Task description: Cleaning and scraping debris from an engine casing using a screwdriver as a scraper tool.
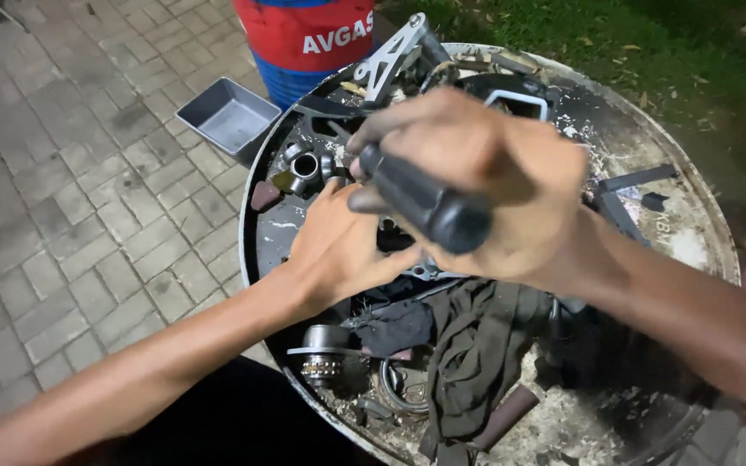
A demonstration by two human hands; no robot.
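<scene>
— Looking down from the head camera, what do you see the two hands doing?

— The right hand (pixel 485 173) is closed around a thick black cylindrical tool handle (pixel 425 203), and its blunt end points toward the camera. The left hand (pixel 338 246) lies lower, fingers bent loosely and reaching into the metal parts at the middle of the round, dirty metal drum top (pixel 701 233). I cannot tell if these fingers pinch something, because the right hand hides their tips.

— Which step is it, in your opinion?

— I judge that a tool is being driven or turned on a part at the centre of the drum top, while the left hand steadies that part. The working end of the tool is hidden under the right hand.

— What does the next move need?

— A firm grip, I think, and the left fingers kept away from the tool tip.

— And around the drum top?

— Near its far-left edge sit small shiny metal sleeves (pixel 306 166). At its near edge lie a dark olive cloth (pixel 477 362) and a round steel bearing piece (pixel 325 354). Beyond its far-left rim stands a grey rectangular metal tray (pixel 228 116), and a red and blue barrel (pixel 304 43) behind.
</scene>
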